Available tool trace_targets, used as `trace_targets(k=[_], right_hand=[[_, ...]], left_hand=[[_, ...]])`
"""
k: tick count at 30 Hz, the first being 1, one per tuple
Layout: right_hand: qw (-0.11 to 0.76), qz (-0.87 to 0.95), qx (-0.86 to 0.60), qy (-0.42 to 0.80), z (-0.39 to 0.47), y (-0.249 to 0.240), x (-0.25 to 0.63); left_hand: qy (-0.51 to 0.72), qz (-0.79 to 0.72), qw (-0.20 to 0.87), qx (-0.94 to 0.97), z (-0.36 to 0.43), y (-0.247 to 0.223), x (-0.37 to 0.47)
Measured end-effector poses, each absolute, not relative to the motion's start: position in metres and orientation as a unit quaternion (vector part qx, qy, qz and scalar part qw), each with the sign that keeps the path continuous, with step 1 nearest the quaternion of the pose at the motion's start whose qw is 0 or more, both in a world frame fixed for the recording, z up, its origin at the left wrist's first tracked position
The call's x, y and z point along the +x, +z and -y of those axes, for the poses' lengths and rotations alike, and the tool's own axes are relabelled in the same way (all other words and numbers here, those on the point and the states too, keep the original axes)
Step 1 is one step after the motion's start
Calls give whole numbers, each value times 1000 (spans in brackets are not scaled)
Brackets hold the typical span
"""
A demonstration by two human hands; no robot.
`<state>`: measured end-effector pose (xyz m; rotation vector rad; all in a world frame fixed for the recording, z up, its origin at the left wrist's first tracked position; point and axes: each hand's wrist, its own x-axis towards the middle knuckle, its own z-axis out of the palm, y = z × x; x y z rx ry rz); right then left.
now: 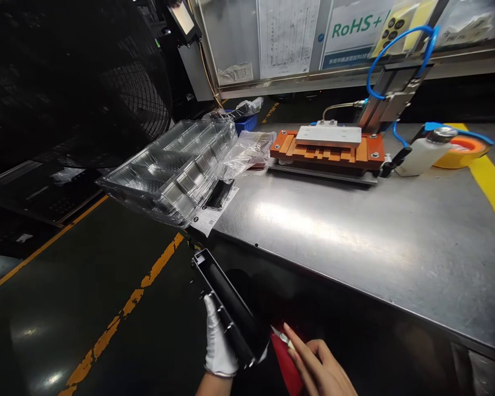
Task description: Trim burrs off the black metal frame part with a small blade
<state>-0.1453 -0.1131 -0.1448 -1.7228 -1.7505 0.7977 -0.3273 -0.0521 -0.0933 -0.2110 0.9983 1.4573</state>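
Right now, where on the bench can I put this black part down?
The bench is bare between the orange fixture and the front edge; the black part should fit there. It's crowded at the left end, with clear trays and plastic bags, and at back right, with the bottle and tape roll.

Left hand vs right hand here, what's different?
The left hand wears a white glove; the right hand is bare. The left holds a long black channel-shaped part along its side, while the right pinches a small knife at the fingertips. Shared: both are occupied and in front of the metal bench, not over its top.
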Motion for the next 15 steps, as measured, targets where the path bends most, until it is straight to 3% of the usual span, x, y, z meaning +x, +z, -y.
trace_targets(k=[4, 9, 15], right_hand=[[224, 572, -680, 400, 104, -151, -122], [271, 511, -649, 494, 97, -135, -118], [284, 644, -608, 367, 75, -109, -121]], left_hand=[[630, -382, 671, -77, 52, -87, -324], [537, -468, 701, -39, 75, -110, -343], [483, -500, 718, 28, 102, -141, -355]])
